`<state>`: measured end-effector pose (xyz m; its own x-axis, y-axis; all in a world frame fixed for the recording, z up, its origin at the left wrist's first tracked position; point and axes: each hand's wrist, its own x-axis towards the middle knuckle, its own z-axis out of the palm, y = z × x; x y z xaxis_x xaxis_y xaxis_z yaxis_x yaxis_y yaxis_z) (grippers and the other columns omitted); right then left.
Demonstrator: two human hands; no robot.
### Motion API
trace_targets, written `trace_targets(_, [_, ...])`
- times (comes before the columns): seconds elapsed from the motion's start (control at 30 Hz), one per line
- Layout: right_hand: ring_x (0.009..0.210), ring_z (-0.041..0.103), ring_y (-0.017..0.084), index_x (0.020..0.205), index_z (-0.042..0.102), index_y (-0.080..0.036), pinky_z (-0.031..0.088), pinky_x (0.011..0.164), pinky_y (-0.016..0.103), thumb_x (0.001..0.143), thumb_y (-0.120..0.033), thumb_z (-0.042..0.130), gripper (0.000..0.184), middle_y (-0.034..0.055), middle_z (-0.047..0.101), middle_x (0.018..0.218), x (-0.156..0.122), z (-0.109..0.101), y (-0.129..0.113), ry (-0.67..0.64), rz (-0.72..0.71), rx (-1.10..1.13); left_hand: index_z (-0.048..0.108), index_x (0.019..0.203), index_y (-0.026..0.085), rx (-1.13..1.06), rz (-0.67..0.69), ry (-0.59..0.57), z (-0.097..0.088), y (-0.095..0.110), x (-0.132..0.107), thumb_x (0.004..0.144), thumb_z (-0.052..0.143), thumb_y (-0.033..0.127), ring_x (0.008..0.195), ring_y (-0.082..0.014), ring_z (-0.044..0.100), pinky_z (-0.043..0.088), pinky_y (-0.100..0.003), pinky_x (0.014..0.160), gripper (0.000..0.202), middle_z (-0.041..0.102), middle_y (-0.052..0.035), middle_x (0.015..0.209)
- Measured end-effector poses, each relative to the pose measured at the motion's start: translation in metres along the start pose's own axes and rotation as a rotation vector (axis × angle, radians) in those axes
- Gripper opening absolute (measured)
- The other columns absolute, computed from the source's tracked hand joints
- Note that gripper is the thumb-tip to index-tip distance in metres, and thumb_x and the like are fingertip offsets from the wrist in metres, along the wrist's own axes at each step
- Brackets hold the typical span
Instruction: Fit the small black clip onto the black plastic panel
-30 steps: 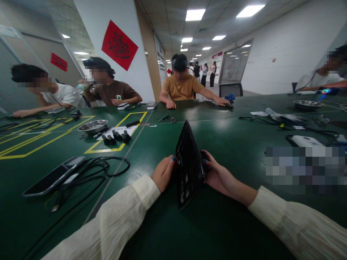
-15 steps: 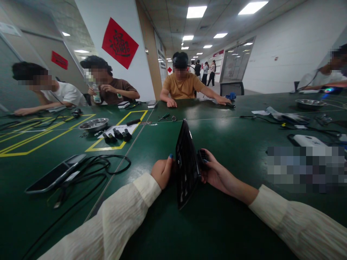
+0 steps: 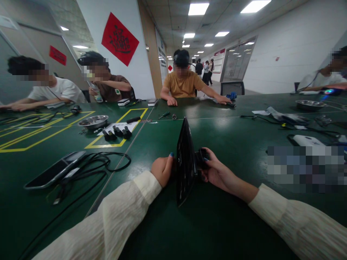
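Observation:
A flat black panel with slots stands on edge on the green table, seen almost edge-on. My left hand grips its left face near the lower part, fingers curled, blue nail showing. My right hand holds the panel's right side, with a small black ribbed part under its fingers against the panel. Both sleeves are cream-coloured.
A phone and coiled black cables lie to the left. Further back are a metal bowl, small black parts on paper, and yellow tape lines. A white device and cables lie right. Several people sit across the table.
The panel has turned further upright, now nearly edge-on. My right hand has shifted slightly up with the small ribbed part. A person at the back left lifted a bottle.

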<state>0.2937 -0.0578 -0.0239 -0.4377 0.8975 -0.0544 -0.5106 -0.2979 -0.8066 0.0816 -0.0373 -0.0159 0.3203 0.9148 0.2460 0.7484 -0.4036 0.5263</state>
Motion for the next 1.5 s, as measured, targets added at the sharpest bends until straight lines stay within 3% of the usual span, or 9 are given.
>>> trace_targets(0.17, [0.054, 0.052, 0.012, 0.12, 0.024, -0.034, 0.034, 0.046, 0.022, 0.074, -0.027, 0.058, 0.058, -0.0013, 0.053, 0.076, 0.0, -0.001, 0.0, 0.001, 0.022, 0.005, 0.044, 0.054, 0.017, 0.004, -0.049, -0.027, -0.001, 0.001, 0.002, 0.089, 0.007, 0.045, 0.048, -0.0125, 0.044, 0.028, -0.025, 0.051, 0.058, 0.046, -0.0014, 0.049])
trace_targets(0.3, [0.051, 0.051, 0.01, 0.121, 0.024, -0.033, 0.034, 0.044, 0.021, 0.074, -0.024, 0.056, 0.057, -0.0013, 0.053, 0.078, 0.0, -0.002, 0.0, 0.011, 0.022, 0.006, 0.045, 0.052, 0.017, 0.007, 0.057, -0.086, -0.001, 0.005, -0.001, 0.089, 0.007, 0.045, 0.047, -0.012, 0.044, 0.03, -0.025, 0.051, 0.059, 0.048, -0.0021, 0.049])
trace_targets(0.5, [0.051, 0.05, 0.009, 0.118, 0.027, -0.033, 0.034, 0.042, 0.02, 0.074, -0.021, 0.052, 0.052, -0.0018, 0.052, 0.08, 0.0, -0.002, -0.003, -0.017, 0.041, 0.01, 0.036, 0.049, 0.018, 0.048, 0.015, 0.009, -0.002, 0.004, -0.001, 0.089, 0.01, 0.042, 0.043, -0.0112, 0.039, 0.026, -0.025, 0.048, 0.053, 0.04, -0.0006, 0.044])
trace_targets(0.8, [0.051, 0.048, 0.009, 0.117, 0.026, -0.033, 0.032, 0.041, 0.019, 0.074, -0.022, 0.053, 0.052, -0.0016, 0.051, 0.082, 0.0, 0.001, -0.004, -0.024, 0.05, -0.011, 0.044, 0.076, 0.02, 0.163, -0.023, -0.055, 0.002, 0.007, 0.004, 0.09, 0.02, 0.035, 0.056, -0.015, 0.051, 0.031, -0.025, 0.055, 0.032, 0.049, -0.0001, 0.058])
trace_targets(1.07, [0.049, 0.048, 0.009, 0.118, 0.024, -0.032, 0.031, 0.04, 0.019, 0.074, -0.025, 0.051, 0.052, -0.0014, 0.051, 0.078, -0.001, 0.004, -0.004, -0.011, 0.037, -0.055, 0.044, 0.069, 0.019, 0.07, 0.082, -0.085, -0.003, 0.006, 0.002, 0.09, 0.018, 0.038, 0.053, -0.0133, 0.049, 0.031, -0.024, 0.053, 0.039, 0.048, 0.0, 0.056])
trace_targets(1.5, [0.05, 0.049, 0.01, 0.12, 0.023, -0.032, 0.031, 0.04, 0.02, 0.074, -0.026, 0.054, 0.055, -0.0025, 0.05, 0.073, 0.0, 0.002, -0.003, -0.01, 0.029, -0.051, 0.04, 0.063, 0.018, 0.123, 0.069, -0.061, -0.004, 0.011, 0.001, 0.088, 0.024, 0.036, 0.052, -0.0128, 0.048, 0.03, -0.024, 0.052, 0.035, 0.047, 0.0002, 0.055])
